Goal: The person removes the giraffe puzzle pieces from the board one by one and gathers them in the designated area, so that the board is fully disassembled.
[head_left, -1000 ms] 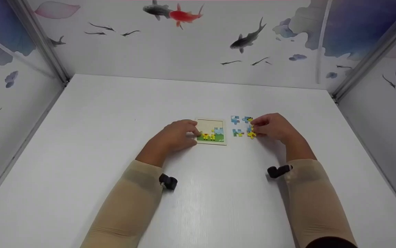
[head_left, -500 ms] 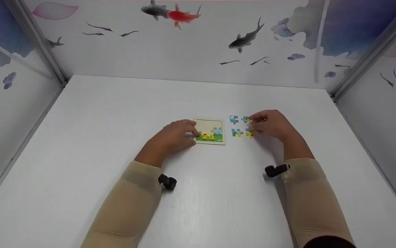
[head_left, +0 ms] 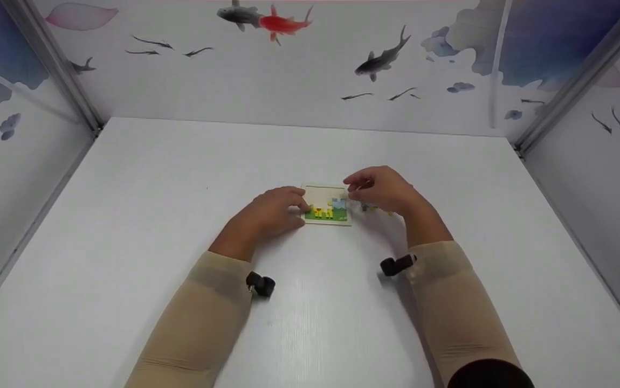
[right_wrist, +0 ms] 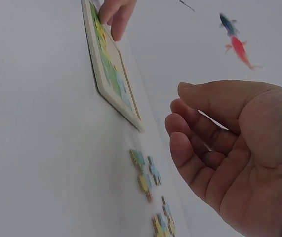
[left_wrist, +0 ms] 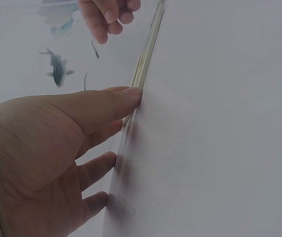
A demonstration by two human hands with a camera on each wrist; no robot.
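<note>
Puzzle frame (head_left: 323,192), part-filled, on worktop (head_left: 310,302); left edge partly covered by left hand (head_left: 275,212), thumb and fingers clamped there. Right hand (head_left: 383,188), near frame's right rim: fingers curled, cannot tell if holding. Loose pieces (right_wrist: 144,183): mostly hidden in head view.

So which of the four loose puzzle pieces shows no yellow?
The light-blue piece, just right of the green-and-yellow piece in the right wrist view. That neighbour and the two lower pieces all show yellow.
</note>
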